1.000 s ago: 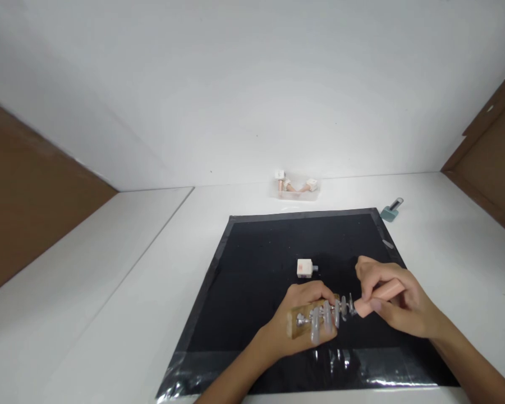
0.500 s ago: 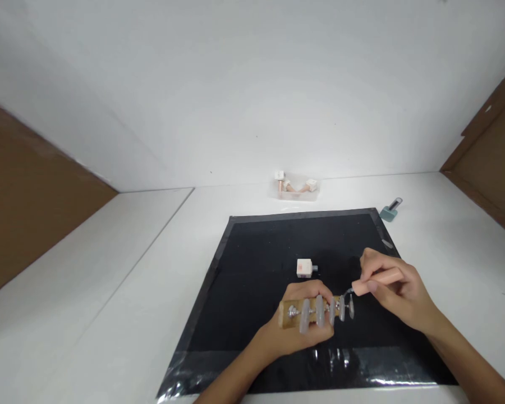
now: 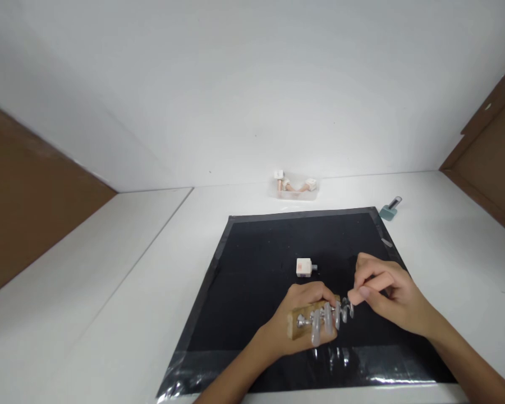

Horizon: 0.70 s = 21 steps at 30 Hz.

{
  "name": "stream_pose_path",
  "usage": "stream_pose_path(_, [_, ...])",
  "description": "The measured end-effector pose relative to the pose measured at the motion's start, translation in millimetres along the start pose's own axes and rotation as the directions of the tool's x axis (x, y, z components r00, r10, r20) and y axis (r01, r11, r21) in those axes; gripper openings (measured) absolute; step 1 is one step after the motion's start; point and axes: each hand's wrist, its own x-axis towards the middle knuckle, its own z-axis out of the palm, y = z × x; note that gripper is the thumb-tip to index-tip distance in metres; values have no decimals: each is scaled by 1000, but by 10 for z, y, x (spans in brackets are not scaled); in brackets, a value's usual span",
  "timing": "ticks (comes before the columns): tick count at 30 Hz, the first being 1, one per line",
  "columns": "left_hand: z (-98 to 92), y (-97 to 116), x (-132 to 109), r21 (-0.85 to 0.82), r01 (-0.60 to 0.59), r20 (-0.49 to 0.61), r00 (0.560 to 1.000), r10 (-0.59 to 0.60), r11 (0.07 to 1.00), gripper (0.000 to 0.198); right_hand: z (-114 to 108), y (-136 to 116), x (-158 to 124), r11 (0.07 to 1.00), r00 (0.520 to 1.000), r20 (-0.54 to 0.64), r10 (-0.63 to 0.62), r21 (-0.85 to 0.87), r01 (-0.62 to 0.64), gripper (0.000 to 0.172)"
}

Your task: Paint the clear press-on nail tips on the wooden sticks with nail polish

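Note:
My left hand [image 3: 292, 314] is closed around a wooden nail tip stand [image 3: 293, 325]. Several clear, greyish false nails [image 3: 328, 318] stick up from its metal posts in a row. My right hand [image 3: 398, 292] pinches a peach nail polish brush cap [image 3: 356, 295], its lower end at the right-most false nail. The bristles are hidden or too small to make out. Behind my left hand, a white nail polish bottle [image 3: 303, 267] lies on its side on the black mat [image 3: 252, 264], its uncapped neck pointing right.
A clear plastic box [image 3: 298, 194] at the back holds several white bottles with peach caps. A teal bottle [image 3: 388, 212] lies by the mat's far right corner, near a loose clear nail tip [image 3: 386, 243]. Brown panels [image 3: 492, 146] flank the white table.
My left hand has turned the stand, so its near end now sits lower and further right. My right hand has brought the brush cap slightly left and down, against the last false nail.

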Motion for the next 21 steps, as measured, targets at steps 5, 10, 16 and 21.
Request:
stream_pose_path(5, [-8, -21, -25, 2, 14, 13, 1000, -14, 1000, 22, 4, 23, -20, 999, 998, -62, 6, 44, -3, 25])
stream_pose_path(10, [-8, -21, -1, 49, 13, 41, 999, -15, 999, 18, 6, 11, 5, 997, 999, 32, -39, 74, 37, 20])
stream_pose_path(16, [8, -62, -28, 8, 0, 31, 1000, 0, 1000, 22, 2, -8, 13, 998, 998, -28, -49, -47, 48, 25])
stream_pose_path(21, [0, -114, -65, -21, 36, 45, 998, -35, 999, 22, 1, -19, -11, 998, 1000, 4, -23, 63, 22, 12])
